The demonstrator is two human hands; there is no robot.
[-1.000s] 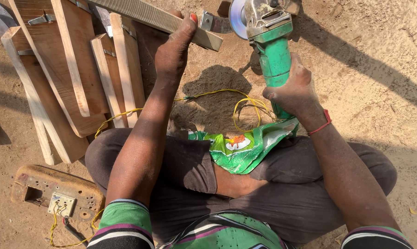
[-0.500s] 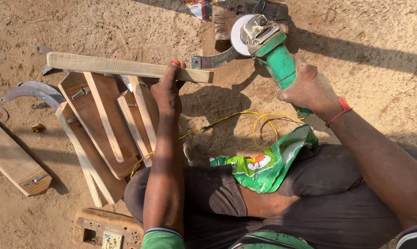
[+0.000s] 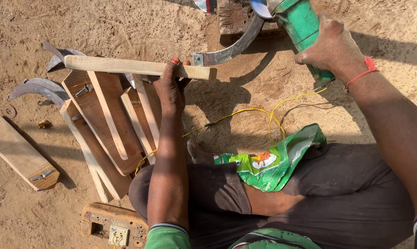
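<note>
Person sat on sandy ground [image 3: 125, 27], legs crossed, view straight down onto the hands.

Left hand [image 3: 170, 87]: fingers wrapped around a long pale wooden stick [image 3: 134, 67], gripping it a little right of its middle. Stick lay roughly level across the upper middle of the view, raised over the stack below; its right end stopped just short of a curved metal blade [image 3: 231, 48].

Right hand [image 3: 330, 48]: closed around the body of a green angle grinder [image 3: 300, 23], tool head toward the top edge of the view. Grinder disc partly cut off by the top edge; could not tell whether it was spinning. A red thread band [image 3: 363, 74] sat on the right wrist.

Curved metal blade ran from a wooden block [image 3: 234, 18] at the top edge down and leftward, ending in a small bracket near the stick's right end.

A stack of wooden boards [image 3: 107, 124] lay under and left of the left forearm, several overlapping, tilted. Two more curved metal blades [image 3: 37, 87] showed at the stack's upper left end. A single board [image 3: 19, 157] with a wing nut lay apart near the left edge.

Yellow wire [image 3: 259, 113] looped over the ground between the two arms. A crumpled green plastic bag [image 3: 273, 161] rested on the lap. A wooden box with a switch plate [image 3: 111, 223] sat at the bottom edge, just left of the left elbow.
</note>
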